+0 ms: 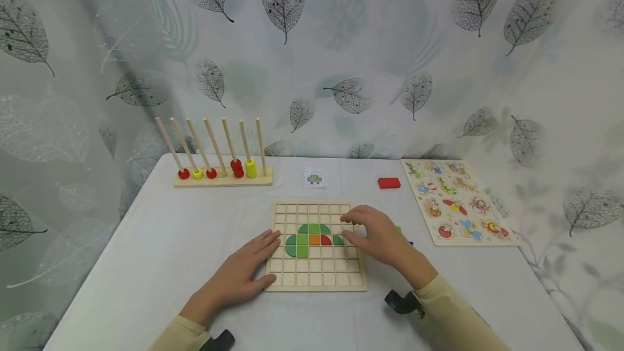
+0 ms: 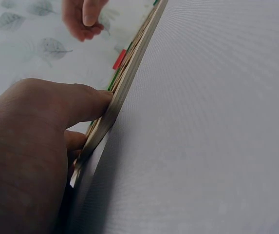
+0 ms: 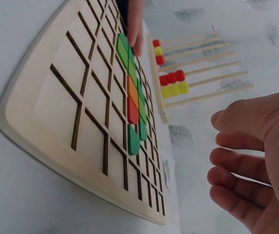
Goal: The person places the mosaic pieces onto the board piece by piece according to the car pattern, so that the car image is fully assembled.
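Note:
A wooden grid board (image 1: 317, 288) lies on the white table, with coloured tiles in its upper middle cells. Among them are an orange square (image 1: 314, 239), a red quarter-circle (image 1: 326, 240), light green squares (image 1: 302, 252) and dark green rounded pieces (image 1: 338, 240). My left hand (image 1: 236, 272) rests at the board's left side, thumb and fingertips touching its edge. Over the board's right side hovers my right hand (image 1: 380, 234), its fingers loosely bent; the right wrist view shows nothing between thumb and fingers (image 3: 241, 161). Partly hidden behind that hand are a green piece (image 1: 398, 229) and a blue piece (image 1: 411, 242).
A pegged wooden stand (image 1: 224, 181) with red and yellow beads is at the back left. Behind the board lies a small pattern card (image 1: 314, 178). To the right are a red block (image 1: 389, 183) and an animal picture board (image 1: 460, 202). A leaf-print curtain (image 1: 317, 53) hangs behind.

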Action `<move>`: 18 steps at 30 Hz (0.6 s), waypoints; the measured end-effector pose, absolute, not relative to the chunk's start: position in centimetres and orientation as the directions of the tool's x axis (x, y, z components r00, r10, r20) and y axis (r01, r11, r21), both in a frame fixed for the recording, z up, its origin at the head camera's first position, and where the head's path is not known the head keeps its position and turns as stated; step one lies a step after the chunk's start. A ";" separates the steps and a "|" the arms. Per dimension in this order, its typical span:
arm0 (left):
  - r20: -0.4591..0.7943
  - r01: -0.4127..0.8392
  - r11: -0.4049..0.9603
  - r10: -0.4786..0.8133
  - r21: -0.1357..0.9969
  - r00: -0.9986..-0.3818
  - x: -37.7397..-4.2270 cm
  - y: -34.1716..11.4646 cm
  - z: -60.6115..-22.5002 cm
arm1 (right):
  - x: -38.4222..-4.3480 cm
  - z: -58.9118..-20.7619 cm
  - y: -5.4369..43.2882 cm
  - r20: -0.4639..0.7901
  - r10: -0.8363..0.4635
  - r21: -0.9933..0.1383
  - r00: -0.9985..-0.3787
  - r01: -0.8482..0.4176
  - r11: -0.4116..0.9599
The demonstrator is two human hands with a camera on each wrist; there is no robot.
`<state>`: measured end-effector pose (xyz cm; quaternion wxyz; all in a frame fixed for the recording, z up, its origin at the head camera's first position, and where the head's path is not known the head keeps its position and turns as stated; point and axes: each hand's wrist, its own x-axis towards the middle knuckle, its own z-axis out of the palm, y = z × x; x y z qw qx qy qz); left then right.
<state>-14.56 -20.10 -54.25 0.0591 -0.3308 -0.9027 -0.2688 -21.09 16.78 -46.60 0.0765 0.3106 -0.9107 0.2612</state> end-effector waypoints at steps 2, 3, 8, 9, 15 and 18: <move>0.287 0.630 0.634 0.565 0.449 -0.774 -14.6 -20.1 -54.2 | -21.2 -46.6 17.1 0.303 -0.516 -0.424 -0.801 -0.598 0.680; 0.286 0.628 0.635 0.564 0.450 -0.775 -14.6 -20.1 -54.2 | -21.3 -46.5 17.2 0.302 -0.510 -0.426 -0.805 -0.593 0.683; 0.270 0.613 0.645 0.556 0.455 -0.786 -14.6 -20.0 -54.2 | -21.4 -46.3 18.0 0.297 -0.486 -0.427 -0.822 -0.569 0.703; 0.267 0.611 0.647 0.555 0.455 -0.788 -14.6 -20.0 -54.3 | -21.5 -46.3 18.1 0.300 -0.482 -0.426 -0.823 -0.568 0.704; 0.269 0.614 0.645 0.557 0.455 -0.786 -14.6 -20.0 -54.4 | -21.8 -46.5 19.3 0.334 -0.469 -0.429 -0.817 -0.575 0.696; 0.269 0.614 0.644 0.558 0.457 -0.785 -14.6 -20.1 -54.4 | -22.1 -46.6 19.9 0.342 -0.462 -0.423 -0.818 -0.574 0.701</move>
